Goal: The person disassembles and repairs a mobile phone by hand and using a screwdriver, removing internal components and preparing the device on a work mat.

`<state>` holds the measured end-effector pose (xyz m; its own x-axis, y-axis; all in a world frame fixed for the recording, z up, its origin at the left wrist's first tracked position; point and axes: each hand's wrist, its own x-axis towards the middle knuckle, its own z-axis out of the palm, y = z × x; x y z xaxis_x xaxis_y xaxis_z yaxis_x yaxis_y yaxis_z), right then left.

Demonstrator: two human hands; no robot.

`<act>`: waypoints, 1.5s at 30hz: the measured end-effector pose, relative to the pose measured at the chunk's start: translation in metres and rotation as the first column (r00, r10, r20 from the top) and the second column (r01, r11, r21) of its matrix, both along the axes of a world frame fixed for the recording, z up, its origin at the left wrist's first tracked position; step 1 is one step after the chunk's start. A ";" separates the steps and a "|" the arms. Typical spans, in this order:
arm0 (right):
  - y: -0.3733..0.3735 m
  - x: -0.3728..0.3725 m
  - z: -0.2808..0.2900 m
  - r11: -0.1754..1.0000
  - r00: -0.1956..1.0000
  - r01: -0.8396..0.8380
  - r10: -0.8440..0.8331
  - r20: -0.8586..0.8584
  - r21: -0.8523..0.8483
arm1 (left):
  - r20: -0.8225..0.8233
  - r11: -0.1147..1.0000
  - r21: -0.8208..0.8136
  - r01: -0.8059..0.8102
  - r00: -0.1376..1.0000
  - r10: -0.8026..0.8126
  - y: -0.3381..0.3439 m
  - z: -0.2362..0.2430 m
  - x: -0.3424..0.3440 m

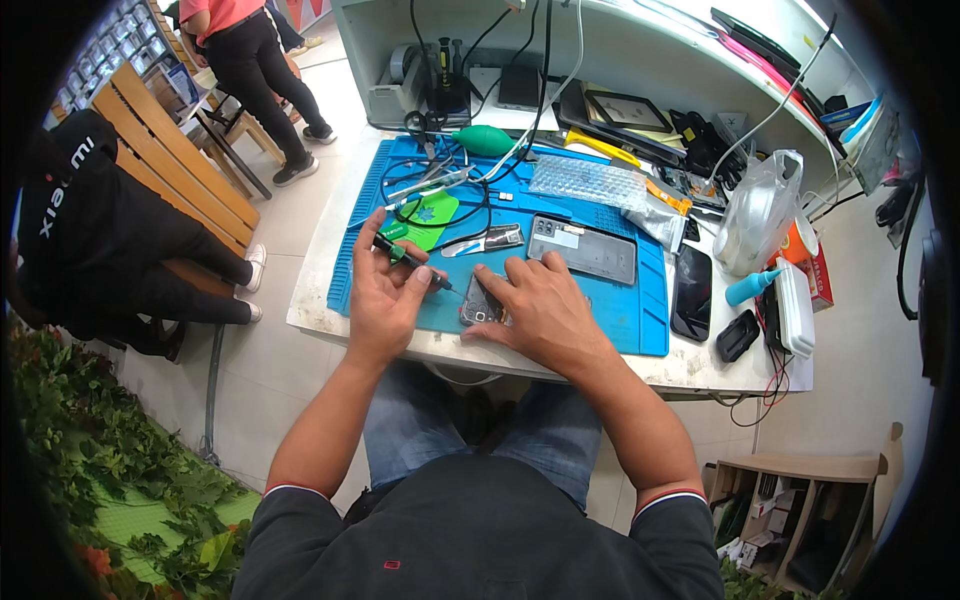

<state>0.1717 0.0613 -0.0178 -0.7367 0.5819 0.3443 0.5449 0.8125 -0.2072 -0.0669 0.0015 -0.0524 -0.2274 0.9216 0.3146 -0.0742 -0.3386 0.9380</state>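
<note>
Phone (480, 301) is held against blue mat (622, 322) by right hand (546, 310) | screwdriver (400, 254) is gripped by left hand (384, 302) | space beyond is crowded by grey shell (597, 253), bubble wrap (588, 181), green blower (482, 140)

I see a white workbench (700, 370) under the fingers (520, 272), with a white shelf (650, 45) raised beyond them. Well left of the fingers, a slatted wooden bench (180, 165) stands on pale tiled floor (290, 250); behind them on that side, leafy greenery (60, 420) spreads. Well to their right are a plain, pale wall (850, 350) and, farther back, a low, open-fronted wooden cabinet (810, 465). The room is brightly lit.
</note>
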 end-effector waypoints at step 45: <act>0.002 0.004 -0.012 0.993 0.999 -0.034 0.031 0.026 0.111 | -0.934 0.894 -0.322 0.313 0.047 -0.353 0.051 0.145 0.001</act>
